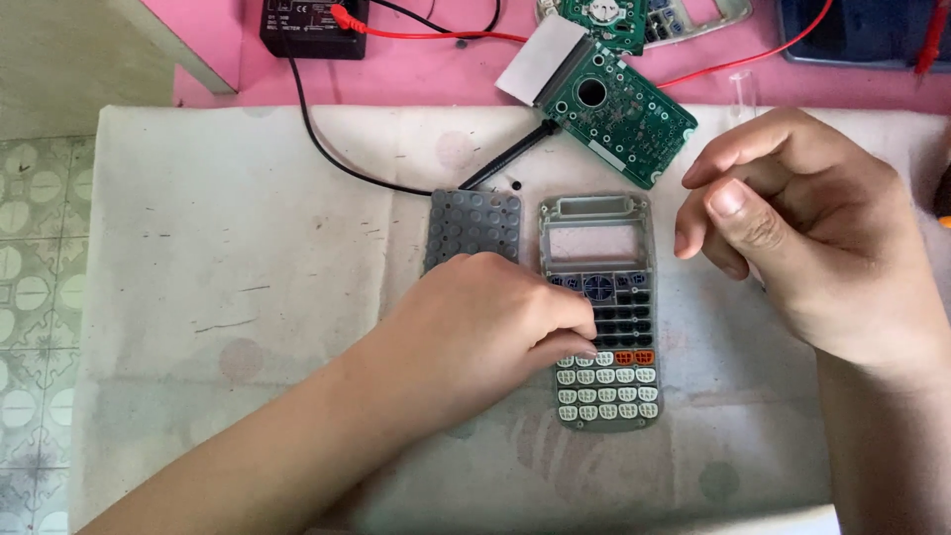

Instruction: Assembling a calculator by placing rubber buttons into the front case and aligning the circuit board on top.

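Note:
A grey calculator front shell (602,309) lies face down on a white cloth (238,287), its key caps showing in dark, orange and white rows. My left hand (485,332) rests on its left edge, fingertips pressing the keys near the orange pair. My right hand (792,238) hovers to the right of the shell, fingers loosely curled and holding nothing I can see. A grey rubber key mat (474,226) lies just left of the shell, partly under my left hand. A green circuit board (614,111) with a white ribbon piece lies above the shell.
A black meter box (315,28) with red and black leads sits at the top on the pink table (436,69). A black probe (510,154) points at the key mat. Another calculator body (644,20) lies at the top. Tiled floor at left.

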